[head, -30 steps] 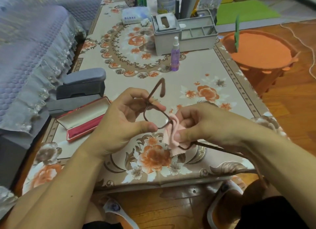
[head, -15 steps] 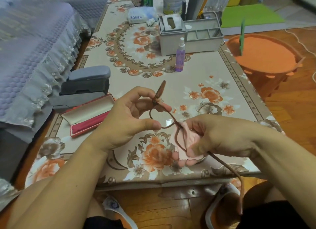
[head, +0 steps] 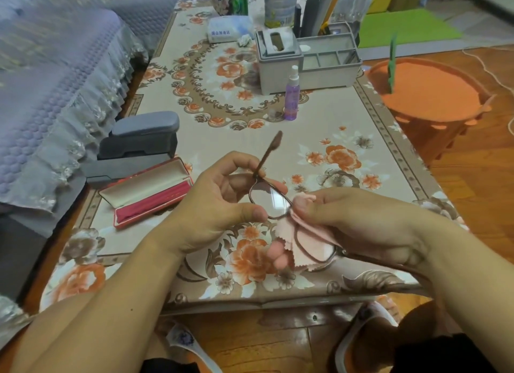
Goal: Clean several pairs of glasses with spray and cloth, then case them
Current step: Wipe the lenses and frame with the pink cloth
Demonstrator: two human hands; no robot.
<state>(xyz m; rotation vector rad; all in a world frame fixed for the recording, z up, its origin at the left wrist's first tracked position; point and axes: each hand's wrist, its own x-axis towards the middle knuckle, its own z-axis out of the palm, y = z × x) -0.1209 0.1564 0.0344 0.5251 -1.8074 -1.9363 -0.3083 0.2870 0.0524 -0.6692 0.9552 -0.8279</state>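
Note:
Brown-framed glasses (head: 271, 198) hang above the table's near edge between both hands. My left hand (head: 219, 205) pinches the left lens rim between thumb and fingers, one temple sticking up past it. My right hand (head: 350, 222) holds a pink cloth (head: 306, 239) wrapped around the right lens, fingers under it and thumb on top. A purple spray bottle (head: 291, 95) stands upright mid-table. An open red glasses case (head: 147, 193) lies at the left, with grey cases (head: 139, 143) stacked behind it.
A flowered cloth covers the low table (head: 347, 127). A grey tissue box and organiser (head: 306, 63) stand at the back with cans and a tissue pack. An orange basket (head: 431, 100) sits on the floor at the right. A quilted sofa (head: 50, 80) borders the left.
The glasses have tilted so the left lens now faces up. My right hand with the cloth has slid along the right lens. The camera has shifted slightly.

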